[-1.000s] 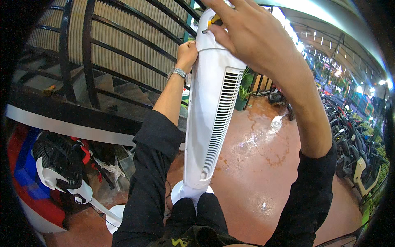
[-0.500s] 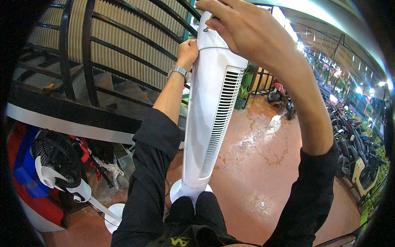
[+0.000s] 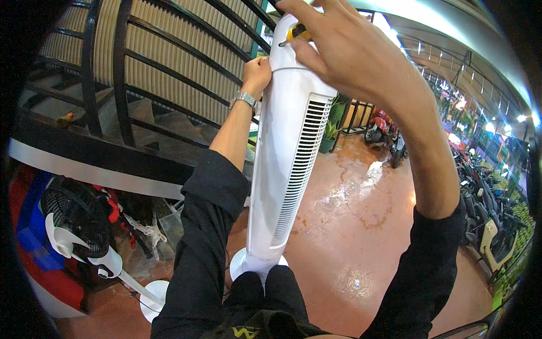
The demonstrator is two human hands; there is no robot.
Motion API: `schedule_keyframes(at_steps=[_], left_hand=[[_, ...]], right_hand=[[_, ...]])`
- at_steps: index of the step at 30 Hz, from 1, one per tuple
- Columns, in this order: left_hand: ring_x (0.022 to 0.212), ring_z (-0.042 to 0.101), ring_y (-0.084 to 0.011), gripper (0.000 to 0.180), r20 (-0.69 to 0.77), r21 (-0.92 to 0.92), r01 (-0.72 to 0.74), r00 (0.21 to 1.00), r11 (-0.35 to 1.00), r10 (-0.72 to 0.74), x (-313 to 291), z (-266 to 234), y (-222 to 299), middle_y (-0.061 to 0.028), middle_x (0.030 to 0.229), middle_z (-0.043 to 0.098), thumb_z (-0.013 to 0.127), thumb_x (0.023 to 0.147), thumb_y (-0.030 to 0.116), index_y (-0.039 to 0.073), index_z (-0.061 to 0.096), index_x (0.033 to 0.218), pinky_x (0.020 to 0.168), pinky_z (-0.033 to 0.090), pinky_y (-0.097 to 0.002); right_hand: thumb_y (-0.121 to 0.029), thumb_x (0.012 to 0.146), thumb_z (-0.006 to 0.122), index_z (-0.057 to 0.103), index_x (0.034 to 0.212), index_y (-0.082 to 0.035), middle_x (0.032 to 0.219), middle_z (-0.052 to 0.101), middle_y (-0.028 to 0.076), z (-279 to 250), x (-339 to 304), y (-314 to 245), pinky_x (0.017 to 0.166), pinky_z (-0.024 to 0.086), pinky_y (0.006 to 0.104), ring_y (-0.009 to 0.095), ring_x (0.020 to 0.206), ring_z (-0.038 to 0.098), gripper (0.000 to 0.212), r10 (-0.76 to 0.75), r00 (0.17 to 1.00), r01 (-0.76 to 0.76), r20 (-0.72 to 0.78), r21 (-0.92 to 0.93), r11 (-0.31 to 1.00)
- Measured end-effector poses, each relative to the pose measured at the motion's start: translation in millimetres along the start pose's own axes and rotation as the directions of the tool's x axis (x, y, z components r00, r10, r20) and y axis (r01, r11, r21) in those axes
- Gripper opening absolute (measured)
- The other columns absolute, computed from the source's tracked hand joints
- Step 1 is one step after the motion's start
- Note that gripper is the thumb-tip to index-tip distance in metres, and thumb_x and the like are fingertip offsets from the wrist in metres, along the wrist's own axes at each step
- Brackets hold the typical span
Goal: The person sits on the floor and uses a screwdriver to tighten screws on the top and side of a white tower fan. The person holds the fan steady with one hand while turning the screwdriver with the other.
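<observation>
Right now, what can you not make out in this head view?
In the head view:
Yellow-and-black tool: partly covered by the right hand.
White tower fan: part of its top is behind the same hand.
Left hand: fingertips hidden, curled at the fan's side.
Motorbikes at right: details too small.

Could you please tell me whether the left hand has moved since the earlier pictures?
No: against the black railing, the left hand shows no clear shift.

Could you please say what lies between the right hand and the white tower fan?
In the head view, a yellow-and-black tool, partly hidden by the right hand.
</observation>
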State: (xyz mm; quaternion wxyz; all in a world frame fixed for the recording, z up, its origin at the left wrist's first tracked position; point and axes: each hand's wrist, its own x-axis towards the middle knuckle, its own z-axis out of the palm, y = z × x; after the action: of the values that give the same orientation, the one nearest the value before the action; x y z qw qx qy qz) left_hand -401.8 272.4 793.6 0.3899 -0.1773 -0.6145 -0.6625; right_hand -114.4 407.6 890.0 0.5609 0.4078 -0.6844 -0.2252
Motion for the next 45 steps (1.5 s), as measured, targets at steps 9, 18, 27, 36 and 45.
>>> schedule_keyframes(at_steps=[9,18,27,36,45], left_hand=[[0.099,0.072,-0.0320,0.037,0.011,0.043,0.016,1.000,0.999,-0.017,-5,1,6,-0.0221,0.106,0.075,0.052,0.098,0.025,0.000,0.074,0.113,0.086,0.053,-0.0396],[0.099,0.072,-0.0304,0.037,-0.010,0.028,0.005,1.000,1.000,-0.004,-4,0,4,-0.0201,0.107,0.076,0.051,0.098,0.024,0.001,0.075,0.114,0.086,0.054,-0.0389],[0.099,0.072,-0.0331,0.037,0.037,0.083,0.057,0.998,0.995,-0.060,-11,1,18,-0.0214,0.107,0.075,0.051,0.098,0.025,0.000,0.075,0.112,0.085,0.054,-0.0406],[0.101,0.072,-0.0333,0.037,0.020,0.025,0.017,1.000,1.000,-0.017,2,-2,-2,-0.0231,0.107,0.074,0.051,0.098,0.025,-0.001,0.074,0.112,0.087,0.053,-0.0411],[0.098,0.072,-0.0322,0.036,0.017,0.005,0.014,1.000,1.000,-0.014,1,0,-3,-0.0218,0.105,0.075,0.052,0.098,0.024,0.001,0.075,0.111,0.085,0.054,-0.0403]], right_hand=[[-0.006,0.092,0.055,0.053,0.113,0.009,0.107,0.059,0.020,-6,0,-5,0.090,0.055,0.0444,0.036,0.107,0.063,0.026,0.006,1.000,-0.006,0.008,0.072,0.997],[-0.007,0.095,0.052,0.052,0.116,0.010,0.101,0.060,0.021,-4,0,4,0.080,0.058,0.0414,0.038,0.094,0.066,0.027,-0.165,0.979,0.180,0.121,-0.124,0.976],[-0.016,0.101,0.053,0.054,0.112,0.009,0.101,0.058,0.017,-3,1,4,0.090,0.058,0.0428,0.034,0.098,0.064,0.027,-0.086,0.996,0.087,-0.015,0.138,0.987],[-0.013,0.101,0.052,0.054,0.105,0.007,0.102,0.055,0.018,5,-3,1,0.088,0.057,0.0403,0.031,0.100,0.064,0.020,-0.165,0.983,0.173,-0.081,0.112,0.978],[-0.012,0.098,0.053,0.052,0.107,0.007,0.105,0.056,0.022,4,-3,-7,0.089,0.056,0.0412,0.035,0.101,0.064,0.021,-0.016,0.996,0.016,-0.092,0.000,1.000]])
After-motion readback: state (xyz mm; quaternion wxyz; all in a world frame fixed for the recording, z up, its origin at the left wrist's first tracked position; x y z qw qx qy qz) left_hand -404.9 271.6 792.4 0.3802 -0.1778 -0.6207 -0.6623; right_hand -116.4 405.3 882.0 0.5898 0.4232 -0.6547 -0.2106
